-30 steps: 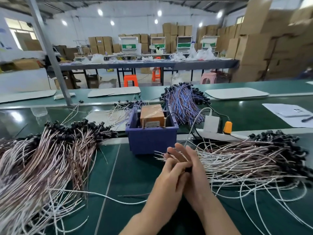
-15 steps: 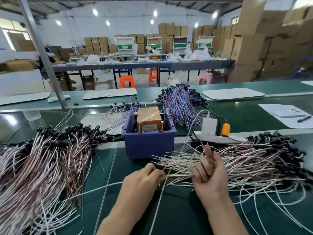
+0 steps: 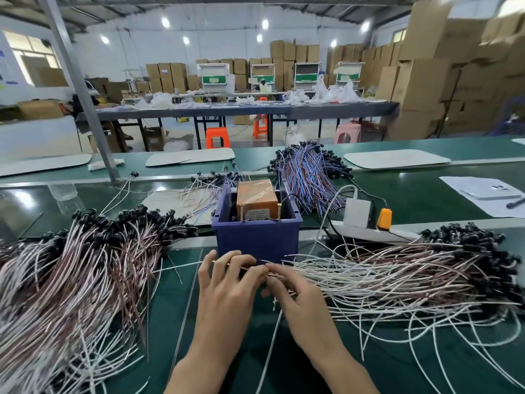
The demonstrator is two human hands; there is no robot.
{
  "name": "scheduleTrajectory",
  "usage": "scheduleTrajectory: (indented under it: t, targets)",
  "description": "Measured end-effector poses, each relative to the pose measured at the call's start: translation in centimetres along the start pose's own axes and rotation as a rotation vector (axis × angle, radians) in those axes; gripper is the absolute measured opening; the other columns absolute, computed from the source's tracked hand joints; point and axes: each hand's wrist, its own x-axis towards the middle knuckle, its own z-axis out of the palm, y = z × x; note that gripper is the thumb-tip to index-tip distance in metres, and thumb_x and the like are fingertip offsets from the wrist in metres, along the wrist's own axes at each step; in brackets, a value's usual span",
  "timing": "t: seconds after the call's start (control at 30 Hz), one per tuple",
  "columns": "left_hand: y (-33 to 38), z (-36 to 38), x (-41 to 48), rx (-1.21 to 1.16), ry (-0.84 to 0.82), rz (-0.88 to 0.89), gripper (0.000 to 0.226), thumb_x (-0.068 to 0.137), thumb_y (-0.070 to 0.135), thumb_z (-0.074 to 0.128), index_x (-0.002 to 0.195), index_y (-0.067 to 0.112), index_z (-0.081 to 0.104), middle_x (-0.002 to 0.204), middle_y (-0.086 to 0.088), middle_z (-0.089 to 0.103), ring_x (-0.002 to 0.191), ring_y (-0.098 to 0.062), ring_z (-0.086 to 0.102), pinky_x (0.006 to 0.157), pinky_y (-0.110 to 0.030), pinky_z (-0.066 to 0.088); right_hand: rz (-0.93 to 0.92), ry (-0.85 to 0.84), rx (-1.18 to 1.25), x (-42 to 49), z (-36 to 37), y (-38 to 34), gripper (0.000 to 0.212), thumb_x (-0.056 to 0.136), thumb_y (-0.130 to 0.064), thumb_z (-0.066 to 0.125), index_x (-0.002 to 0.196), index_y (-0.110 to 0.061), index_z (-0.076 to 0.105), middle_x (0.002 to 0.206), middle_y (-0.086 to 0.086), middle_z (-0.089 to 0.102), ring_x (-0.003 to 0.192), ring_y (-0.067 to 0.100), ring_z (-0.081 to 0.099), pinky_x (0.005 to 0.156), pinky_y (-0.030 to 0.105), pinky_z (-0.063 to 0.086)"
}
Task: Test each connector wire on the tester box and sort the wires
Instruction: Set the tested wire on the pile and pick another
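Across the green table lie two big heaps of wires. The left heap sits at 9 o'clock from the hands. The right heap sits at 3 o'clock, with its bare wire tips toward the hands. A blue bin stands at 12 o'clock, just past the fingertips, and the orange tester box sits inside it.

Half a second ago the hands were a little apart and the right thumb stuck up. Now both hands are side by side, close to the bin. The left hand has its fingers spread and nearly straight on the wire tips. A thin wire runs out from under it toward 9 o'clock, but I cannot tell if the hand grips it. The right hand curls its fingers over the wire tips with the thumb below, so it seems to nip a few of them.

I think this means a new wire is being picked out of the right heap. No wire touches the tester box, so this one is not yet tested. Sorting it comes after that.
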Motion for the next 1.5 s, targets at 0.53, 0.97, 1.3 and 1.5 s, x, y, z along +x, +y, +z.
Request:
scheduleTrajectory:
  t: [0.53, 0.97, 1.3, 1.5]
  targets:
    - [0.5, -0.3, 0.3, -0.008, 0.091, -0.175, 0.030, 0.096, 0.039, 0.057, 0.117, 0.020, 0.066, 0.121, -0.003, 0.057, 0.119, -0.026, 0.050, 0.111, -0.046, 0.033, -0.055, 0.124, 0.016, 0.3, -0.2, 0.5, 0.017, 0.091, -0.059, 0.058, 0.098, -0.048, 0.069, 0.074, -0.005, 0.071, 0.066, 0.005, 0.064, 0.063, 0.015, 0.047]
    - [1.0, -0.7, 1.8, -1.156, 0.016, -1.137, 0.037, 0.107, 0.039, 0.037, 0.111, 0.022, 0.069, 0.100, 0.006, 0.076, 0.095, -0.012, 0.070, 0.075, -0.032, 0.051, -0.017, 0.072, 0.067, 0.3, -0.4, 0.4, 0.008, 0.099, -0.036, 0.062, 0.096, -0.040, 0.069, 0.067, -0.002, 0.067, 0.064, 0.004, 0.062, 0.061, 0.014, 0.045]
    - [-1.0, -2.0, 3.0, -1.790, 0.160, -1.423, 0.021, 0.103, 0.028, 0.050, 0.106, 0.018, 0.068, 0.086, 0.002, 0.073, 0.075, -0.013, 0.072, 0.069, -0.030, 0.061, -0.031, 0.004, 0.005, 0.2, -0.5, 0.7, 0.015, 0.094, -0.048, 0.060, 0.100, -0.038, 0.069, 0.068, -0.003, 0.067, 0.065, 0.005, 0.063, 0.063, 0.015, 0.046]
    - [-1.2, -1.7, 2.7, -1.838, 0.164, -1.386, 0.031, 0.103, 0.038, 0.046, 0.079, 0.021, 0.054, 0.062, 0.006, 0.039, 0.051, -0.008, 0.043, 0.052, -0.021, 0.049, 0.000, -0.014, 0.008, 0.1, -0.3, 0.6, 0.007, 0.096, -0.043, 0.064, 0.100, -0.042, 0.070, 0.072, -0.005, 0.068, 0.068, 0.006, 0.066, 0.066, 0.015, 0.048]
